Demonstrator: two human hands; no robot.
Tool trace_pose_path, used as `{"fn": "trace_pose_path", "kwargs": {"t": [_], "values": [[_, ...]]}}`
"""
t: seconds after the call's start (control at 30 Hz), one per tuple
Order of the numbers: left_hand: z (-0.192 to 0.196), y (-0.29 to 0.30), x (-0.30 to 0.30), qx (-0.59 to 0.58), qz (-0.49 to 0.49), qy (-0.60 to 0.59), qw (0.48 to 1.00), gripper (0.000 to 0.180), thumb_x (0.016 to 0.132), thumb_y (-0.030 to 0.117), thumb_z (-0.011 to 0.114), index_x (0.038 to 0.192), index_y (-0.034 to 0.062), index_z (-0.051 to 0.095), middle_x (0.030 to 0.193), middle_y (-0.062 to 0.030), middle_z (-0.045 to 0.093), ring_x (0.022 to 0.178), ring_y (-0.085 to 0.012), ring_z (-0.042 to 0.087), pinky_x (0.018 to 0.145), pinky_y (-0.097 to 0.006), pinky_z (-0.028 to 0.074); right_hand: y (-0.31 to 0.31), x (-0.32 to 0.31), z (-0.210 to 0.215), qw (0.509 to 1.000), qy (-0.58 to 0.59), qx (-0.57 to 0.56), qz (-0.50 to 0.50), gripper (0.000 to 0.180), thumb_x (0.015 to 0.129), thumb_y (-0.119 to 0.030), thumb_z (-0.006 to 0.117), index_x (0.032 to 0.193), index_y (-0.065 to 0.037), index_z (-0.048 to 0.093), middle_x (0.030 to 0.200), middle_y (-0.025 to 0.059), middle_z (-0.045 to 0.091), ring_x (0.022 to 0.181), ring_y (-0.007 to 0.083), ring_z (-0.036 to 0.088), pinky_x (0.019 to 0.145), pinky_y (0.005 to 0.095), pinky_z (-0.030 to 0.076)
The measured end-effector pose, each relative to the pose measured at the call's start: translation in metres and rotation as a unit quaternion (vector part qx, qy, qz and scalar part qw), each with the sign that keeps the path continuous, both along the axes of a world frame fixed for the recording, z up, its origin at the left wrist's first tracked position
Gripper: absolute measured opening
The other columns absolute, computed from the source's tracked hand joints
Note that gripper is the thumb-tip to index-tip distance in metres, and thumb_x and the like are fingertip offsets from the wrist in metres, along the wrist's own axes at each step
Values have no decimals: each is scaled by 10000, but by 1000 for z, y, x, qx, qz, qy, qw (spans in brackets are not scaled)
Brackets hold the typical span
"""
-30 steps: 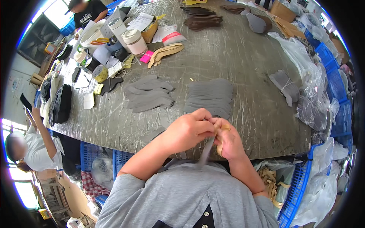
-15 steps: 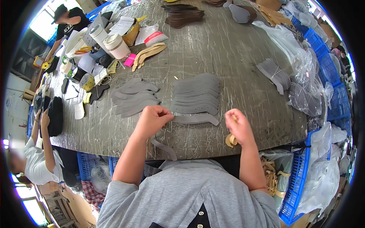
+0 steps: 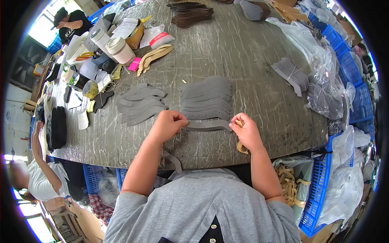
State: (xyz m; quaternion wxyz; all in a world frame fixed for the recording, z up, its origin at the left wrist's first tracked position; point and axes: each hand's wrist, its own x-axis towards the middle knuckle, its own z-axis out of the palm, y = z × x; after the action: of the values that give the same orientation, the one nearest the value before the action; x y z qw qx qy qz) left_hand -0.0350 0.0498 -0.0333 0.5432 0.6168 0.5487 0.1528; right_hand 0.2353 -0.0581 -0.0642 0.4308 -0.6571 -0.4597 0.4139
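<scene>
A curved grey strip (image 3: pixel 207 125) of sheet material stretches between my hands, just in front of a neat stack of similar grey pieces (image 3: pixel 206 97). My left hand (image 3: pixel 167 124) pinches the strip's left end. At its right end, my right hand (image 3: pixel 248 134) closes thumb and finger on it, with a curled tan strip (image 3: pixel 242 148) tucked in the same hand and hanging below. Left of the stack lies a looser pile of grey pieces (image 3: pixel 142 106). Another narrow grey strip (image 3: pixel 174 161) rests by the table's near edge, under my left forearm.
A tied bundle of grey pieces (image 3: pixel 291 76) lies at right, beside clear plastic bags (image 3: pixel 324 77). Jars (image 3: pixel 120 50), tape and tan pieces (image 3: pixel 154 57) crowd the left. Brown pieces (image 3: pixel 190 15) sit at the back. Blue crates (image 3: pixel 316 194) stand beyond the edge. Two people are at left.
My right hand has moved left and taken the right end of the grey strip, which it stood apart from before. My left hand keeps its pinch on the other end.
</scene>
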Motion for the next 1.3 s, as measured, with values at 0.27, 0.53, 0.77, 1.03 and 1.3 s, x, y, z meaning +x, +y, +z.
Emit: {"fn": "trace_pose_path", "kwargs": {"t": [0.27,0.53,0.77,1.03,1.3], "values": [[8,-3,6,47,-33,46,997,139,792,121,737,824,-10,704,629,-32,623,557,-90,567,526,-268,442,-1,-3,4,1000,1,-20,-1,136,832,-45,685,908,-19,575,782,37,607,715,96,551,656,283,468],[0,-2,11,94,-70,119,986,156,771,137,732,819,-11,712,668,-115,666,596,-176,634,592,-328,495,6,-3,-2,996,-64,-57,-21,185,782,-19,709,911,0,576,801,88,654,732,151,624,685,303,502],[-9,1,9,89,-76,120,986,167,753,150,729,823,-1,718,694,-146,679,634,-235,660,632,-350,511,4,-6,-5,995,-90,-39,-20,196,773,-33,711,911,1,576,790,114,653,735,201,652,674,321,508],[-10,-1,9,99,-82,122,984,148,754,139,717,807,2,711,693,-138,679,619,-234,656,617,-346,511,-5,-24,1,925,-347,152,13,232,787,-20,662,999,-112,687,825,74,537,699,278,612,589,397,500],[-8,-6,19,237,-135,235,933,138,763,159,701,797,26,689,759,-161,688,709,-357,657,639,-406,518,-16,-28,2,867,-466,129,122,363,804,-36,609,1110,-193,724,855,68,504,710,237,612,581,374,513]]}}
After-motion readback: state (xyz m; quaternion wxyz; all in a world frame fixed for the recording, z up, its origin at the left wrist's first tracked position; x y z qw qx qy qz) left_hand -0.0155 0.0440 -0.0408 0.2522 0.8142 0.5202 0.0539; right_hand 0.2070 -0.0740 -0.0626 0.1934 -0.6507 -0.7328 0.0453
